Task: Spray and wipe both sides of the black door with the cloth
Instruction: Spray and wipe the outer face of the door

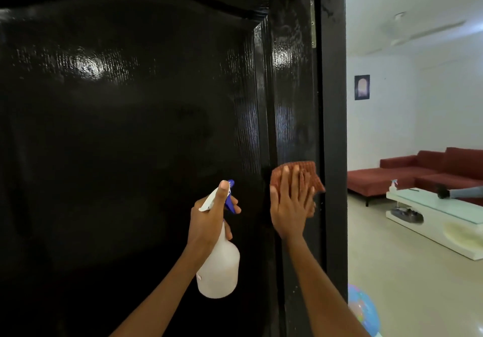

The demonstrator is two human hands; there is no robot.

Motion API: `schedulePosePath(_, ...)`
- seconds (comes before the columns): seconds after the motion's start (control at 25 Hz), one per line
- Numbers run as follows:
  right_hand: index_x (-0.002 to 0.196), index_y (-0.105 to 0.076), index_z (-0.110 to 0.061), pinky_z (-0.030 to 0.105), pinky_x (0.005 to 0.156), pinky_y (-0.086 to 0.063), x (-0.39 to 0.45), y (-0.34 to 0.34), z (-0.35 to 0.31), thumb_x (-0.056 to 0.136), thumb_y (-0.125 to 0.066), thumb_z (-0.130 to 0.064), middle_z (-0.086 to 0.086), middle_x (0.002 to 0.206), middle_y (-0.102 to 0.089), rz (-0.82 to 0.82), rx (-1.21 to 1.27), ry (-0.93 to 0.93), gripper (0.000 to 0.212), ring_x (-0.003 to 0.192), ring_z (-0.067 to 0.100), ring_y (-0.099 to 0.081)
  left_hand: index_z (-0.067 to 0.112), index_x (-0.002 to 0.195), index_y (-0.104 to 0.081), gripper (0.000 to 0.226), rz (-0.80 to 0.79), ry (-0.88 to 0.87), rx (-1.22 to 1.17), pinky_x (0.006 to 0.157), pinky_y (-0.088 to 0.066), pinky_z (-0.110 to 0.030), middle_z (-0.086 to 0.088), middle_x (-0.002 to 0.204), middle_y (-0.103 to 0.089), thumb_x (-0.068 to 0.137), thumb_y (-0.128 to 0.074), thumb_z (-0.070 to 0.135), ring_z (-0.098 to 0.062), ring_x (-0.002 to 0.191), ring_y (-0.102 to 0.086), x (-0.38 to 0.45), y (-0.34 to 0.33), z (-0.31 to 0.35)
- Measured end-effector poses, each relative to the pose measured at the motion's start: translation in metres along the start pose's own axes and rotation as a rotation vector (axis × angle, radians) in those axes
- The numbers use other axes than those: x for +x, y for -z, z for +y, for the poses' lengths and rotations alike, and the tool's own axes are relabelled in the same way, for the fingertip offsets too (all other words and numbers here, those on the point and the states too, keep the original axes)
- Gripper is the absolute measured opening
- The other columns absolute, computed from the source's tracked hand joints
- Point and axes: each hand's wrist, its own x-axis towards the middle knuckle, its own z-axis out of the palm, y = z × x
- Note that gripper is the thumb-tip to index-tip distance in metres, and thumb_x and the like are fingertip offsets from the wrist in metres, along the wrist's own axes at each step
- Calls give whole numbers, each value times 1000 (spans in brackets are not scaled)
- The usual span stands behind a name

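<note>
Far right, white walls with a small dark framed picture [362, 87], a red sectional sofa [428, 170], a white coffee table [441, 221], pale tiled floor [407, 279].

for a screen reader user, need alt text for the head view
A person's right hand presses a rust-brown cloth flat against a glossy black door near its hinge edge, while the left hand grips a white spray bottle.

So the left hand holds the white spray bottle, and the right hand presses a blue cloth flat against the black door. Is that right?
Not quite: the cloth is reddish-brown, not blue. The head view shows the right hand pressing it flat against the black door, near the hinge side, while the left hand holds the white spray bottle.
</note>
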Motion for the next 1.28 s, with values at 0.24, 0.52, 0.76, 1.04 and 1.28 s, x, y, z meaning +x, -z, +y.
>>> schedulePosePath(0.24, 162, 4, -8, 70, 120, -12, -112, -30, 37, 107, -5, -48, 14, 170, 12, -202, 148, -494, 69, 157, 32, 14, 8, 87, -70, 66, 11, 120, 12, 44, -48, -26, -8, 80, -73, 79, -44, 69, -19, 42, -57, -25, -24, -32)
schedulePosePath(0.52, 160, 19, -22, 57, 122, 13, -135, -25, 54, 104, -11, -57, -1, 166, 30, -271, 191, -303, 73, 154, 23, 26, 2, 77, -63, 68, -36, 148, 33, 43, -48, -28, -10, 63, -64, 87, -45, 66, -19, 44, -56, -23, -44, -38)
schedulePosePath(0.76, 162, 15, -17, 69, 121, 0, -133, -31, 57, 107, -17, -48, 7, 169, 21, -275, 141, -270, 71, 155, 30, 20, 6, 89, -68, 68, 8, 159, 51, 40, -47, -24, -11, 82, -73, 82, -42, 67, -17, 41, -57, -8, -56, -29)
schedulePosePath(1.04, 163, 8, -33, 58, 123, 12, 47, 12, -2, 105, -11, -57, 0, 171, 15, -91, 111, -28, 65, 156, 31, 17, 8, 87, -69, 67, 23, 141, 42, 43, -48, -26, -9, 80, -73, 80, -40, 68, -18, 40, -57, -13, -38, -34)
schedulePosePath(1.28, 163, 4, -29, 54, 127, -3, 99, 23, -8, 109, -17, -50, -3, 171, 9, 96, 98, -126, 62, 158, 23, 6, 5, 87, -69, 70, 24, 105, -1, 46, -48, -28, -11, 81, -73, 79, -41, 68, -21, 42, -56, -14, -35, -43)
